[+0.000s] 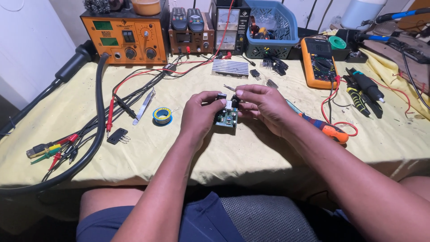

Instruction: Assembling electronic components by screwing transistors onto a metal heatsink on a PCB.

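Two hands hold a small green circuit board [226, 117] just above a workbench. The left hand [201, 112] pinches its near left edge; the right hand [262, 105] pinches a black part at its top, seemingly to steady the board for close viewing. The bench wears a stained yellow cloth [188, 152]. A solder reel [162, 115] and tweezers [143, 106] lie left, a screwdriver [324, 127] right. An orange station [123, 36], multimeter [319, 60] and blue basket [271, 27] line the back.
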